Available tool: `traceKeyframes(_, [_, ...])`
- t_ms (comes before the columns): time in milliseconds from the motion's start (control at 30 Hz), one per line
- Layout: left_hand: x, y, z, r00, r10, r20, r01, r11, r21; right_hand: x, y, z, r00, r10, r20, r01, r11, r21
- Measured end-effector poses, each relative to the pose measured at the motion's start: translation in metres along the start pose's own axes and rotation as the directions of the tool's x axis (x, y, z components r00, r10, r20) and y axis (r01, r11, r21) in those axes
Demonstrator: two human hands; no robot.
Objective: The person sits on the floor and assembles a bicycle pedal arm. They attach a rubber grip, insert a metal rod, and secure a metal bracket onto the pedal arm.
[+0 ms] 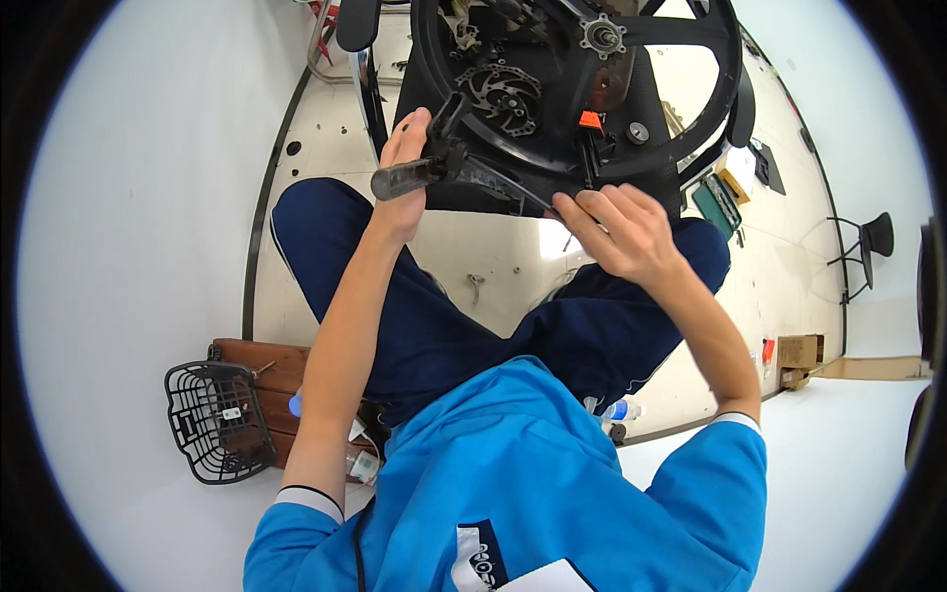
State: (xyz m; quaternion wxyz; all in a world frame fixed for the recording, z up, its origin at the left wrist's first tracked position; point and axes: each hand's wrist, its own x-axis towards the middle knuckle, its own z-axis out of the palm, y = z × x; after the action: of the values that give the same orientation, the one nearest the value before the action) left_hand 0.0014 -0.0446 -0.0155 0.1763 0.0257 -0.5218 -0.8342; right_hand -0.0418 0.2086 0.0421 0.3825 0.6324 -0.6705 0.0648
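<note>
My left hand (404, 183) is closed around a black metal-and-plastic part (456, 158) with a short stubby cylinder and a bracket-like end; its exact kind I cannot make out. The part is held up before the chair seat's front edge. My right hand (623, 232) pinches the end of a thin dark rod (520, 189), which slants up leftward to the black part. Just beyond both hands, a large black spoked wheel (725, 74) lies on the black chair seat (552, 192). A silver brake disc (501, 99) shows within its rim.
An orange piece (591, 119) and a round metal piece (638, 132) lie by the wheel. Chair armrests (357, 25) flank the seat. A black wire basket (217, 422) stands at lower left, and a green tool case (717, 205) lies at right. Small parts (475, 284) are on the floor.
</note>
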Motion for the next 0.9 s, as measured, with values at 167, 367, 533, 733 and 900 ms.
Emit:
traceKeyframes(167, [0.015,-0.002,-0.012,0.998,-0.045,0.053,0.041,0.998,0.057,0.016,0.021,-0.010,0.970,-0.206,0.126,0.222,0.966,-0.132])
traceKeyframes(367, [0.016,-0.004,-0.010,0.995,-0.067,0.071,0.066,0.998,0.016,0.007,0.037,0.004,0.944,-0.255,0.210,0.257,0.966,0.016])
traceKeyframes(533, [0.012,-0.008,-0.006,0.995,-0.086,0.051,0.085,0.996,0.016,0.000,0.016,0.015,0.972,-0.213,0.101,0.208,0.977,0.058])
traceKeyframes(733, [0.006,0.001,-0.001,0.998,-0.064,0.021,0.064,0.998,0.001,-0.007,0.004,0.012,0.996,-0.035,0.087,0.013,0.970,0.243])
traceKeyframes(900, [0.004,0.004,-0.003,0.999,-0.042,0.021,0.043,0.998,-0.039,-0.007,-0.021,0.008,0.932,0.327,0.157,-0.358,0.755,0.550])
